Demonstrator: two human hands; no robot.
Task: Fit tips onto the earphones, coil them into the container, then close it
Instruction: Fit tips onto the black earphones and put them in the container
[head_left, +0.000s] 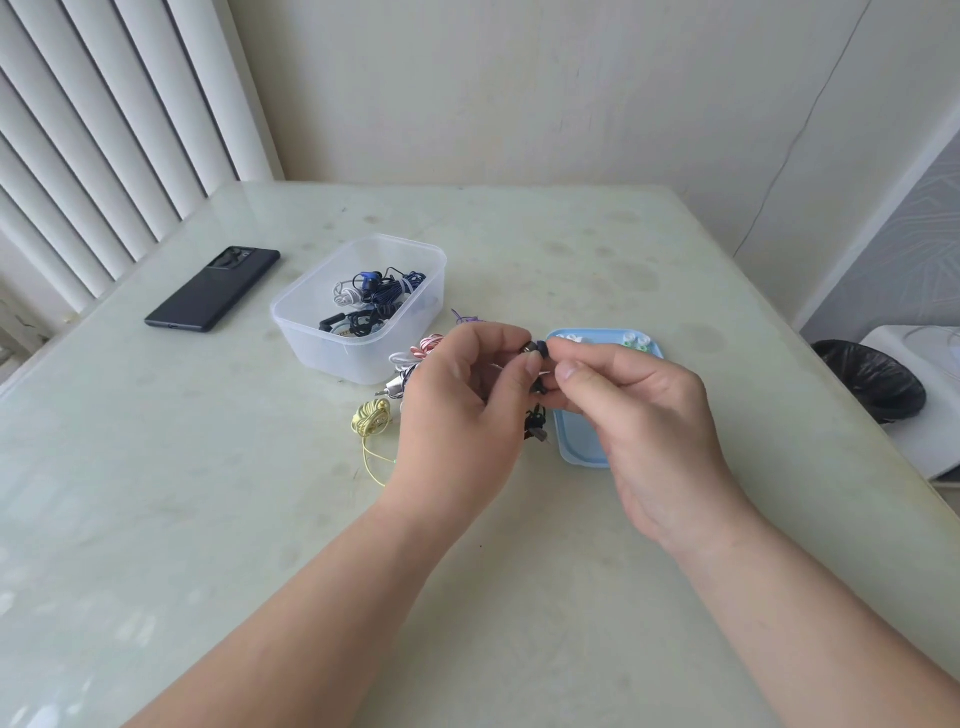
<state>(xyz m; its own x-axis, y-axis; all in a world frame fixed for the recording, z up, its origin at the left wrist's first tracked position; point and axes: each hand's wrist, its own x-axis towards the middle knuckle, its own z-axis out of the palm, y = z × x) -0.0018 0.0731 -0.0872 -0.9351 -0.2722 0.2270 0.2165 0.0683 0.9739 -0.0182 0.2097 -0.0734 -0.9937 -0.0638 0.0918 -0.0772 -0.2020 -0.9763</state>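
My left hand (462, 395) pinches a small earbud (531, 347) of a black earphone whose cable (535, 422) hangs below my fingers. My right hand (639, 400) pinches a dark ear tip (543, 349) pressed against that earbud. A clear plastic container (311, 332) sits left of my hands with several coiled earphones (379, 293) inside. Its blue lid (576, 441) lies upside down under my right hand, with white and green tips (636, 341) on its far edge.
Loose coiled earphones lie between the container and my left hand: a yellow set (371, 418), a pink-and-white set (428, 344), a purple one (465, 317). A black phone (213, 288) lies far left. A black-lined bin (872, 379) stands off the table's right edge.
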